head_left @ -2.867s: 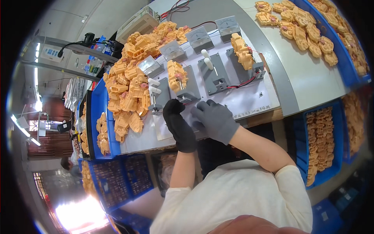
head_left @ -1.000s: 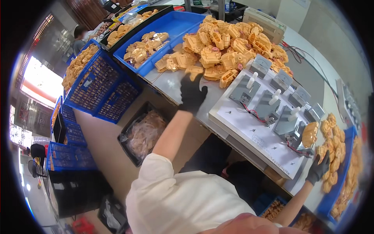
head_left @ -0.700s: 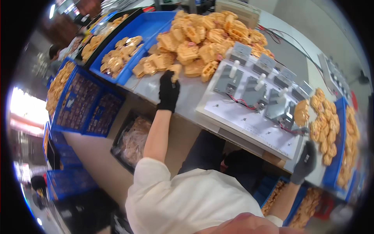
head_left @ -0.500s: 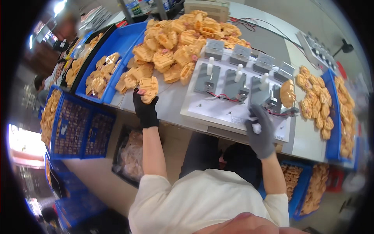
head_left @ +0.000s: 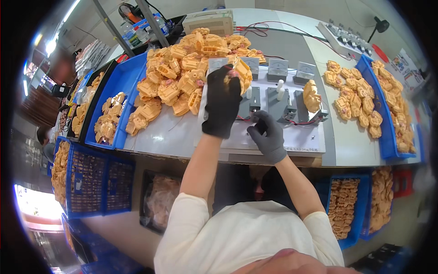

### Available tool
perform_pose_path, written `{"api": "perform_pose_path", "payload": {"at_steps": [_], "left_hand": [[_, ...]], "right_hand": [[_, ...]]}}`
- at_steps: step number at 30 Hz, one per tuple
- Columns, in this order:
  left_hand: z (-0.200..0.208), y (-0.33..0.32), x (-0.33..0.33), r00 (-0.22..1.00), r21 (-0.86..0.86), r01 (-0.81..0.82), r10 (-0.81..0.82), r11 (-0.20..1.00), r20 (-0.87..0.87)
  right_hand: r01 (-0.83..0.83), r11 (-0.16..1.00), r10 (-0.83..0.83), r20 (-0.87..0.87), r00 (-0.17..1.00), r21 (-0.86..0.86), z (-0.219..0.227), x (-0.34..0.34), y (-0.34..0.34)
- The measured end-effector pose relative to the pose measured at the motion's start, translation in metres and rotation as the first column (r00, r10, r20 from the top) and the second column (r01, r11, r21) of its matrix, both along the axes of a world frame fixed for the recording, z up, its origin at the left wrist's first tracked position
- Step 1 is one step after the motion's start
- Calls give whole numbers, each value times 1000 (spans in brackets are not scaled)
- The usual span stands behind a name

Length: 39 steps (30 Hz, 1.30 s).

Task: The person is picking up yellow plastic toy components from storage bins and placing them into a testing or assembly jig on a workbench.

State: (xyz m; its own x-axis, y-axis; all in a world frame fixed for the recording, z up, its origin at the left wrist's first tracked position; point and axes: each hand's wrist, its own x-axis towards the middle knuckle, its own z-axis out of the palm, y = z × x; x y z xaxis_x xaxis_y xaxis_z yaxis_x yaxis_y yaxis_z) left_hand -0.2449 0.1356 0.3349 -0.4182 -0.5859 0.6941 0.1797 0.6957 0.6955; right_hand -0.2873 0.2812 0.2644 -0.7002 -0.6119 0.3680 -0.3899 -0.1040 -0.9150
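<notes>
My left hand (head_left: 222,102), in a black glove, grips a yellow-orange moulded plastic part (head_left: 244,74) with a pinkish piece on it. It is raised over the left end of a white test board (head_left: 299,136) and hides the leftmost fixture. My right hand (head_left: 268,137), in a grey glove, hovers over the board's front, with thumb and fingers apart and nothing visible between them. Just beyond its fingertips stands a grey fixture (head_left: 255,101) with a white handle. Another moulded part (head_left: 312,96) sits upright on the rightmost fixture. Dial meters (head_left: 277,71) line the board's back.
A large heap of plastic parts (head_left: 175,75) lies left of the board. Beside it stands a blue tray (head_left: 132,73). More parts (head_left: 358,98) lie at right, next to a blue bin (head_left: 388,132). Red wires (head_left: 273,23) cross the back of the table.
My left hand has carried the plastic part from the heap's front edge right and up over the board. My right hand has shifted left from the board's right side, and its fingers have spread.
</notes>
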Motion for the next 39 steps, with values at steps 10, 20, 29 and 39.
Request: {"api": "perform_pose_path", "payload": {"at_steps": [10, 20, 29, 39], "left_hand": [[-17, 14, -26, 916, -202, 57, 29, 978, 401], [-33, 27, -3, 994, -139, -54, 66, 989, 86], [-95, 50, 30, 996, 188, 85, -90, 978, 14], [-94, 45, 26, 994, 391, 102, -75, 915, -82]], "right_hand": [[-64, 996, 62, -41, 997, -66, 1, -2, 6], [167, 975, -130, -233, 964, 145, -7, 0, 0], [219, 890, -96, -307, 947, 399, -10, 4, -3], [127, 986, -159, -393, 906, -104, -5, 7, 14]]}}
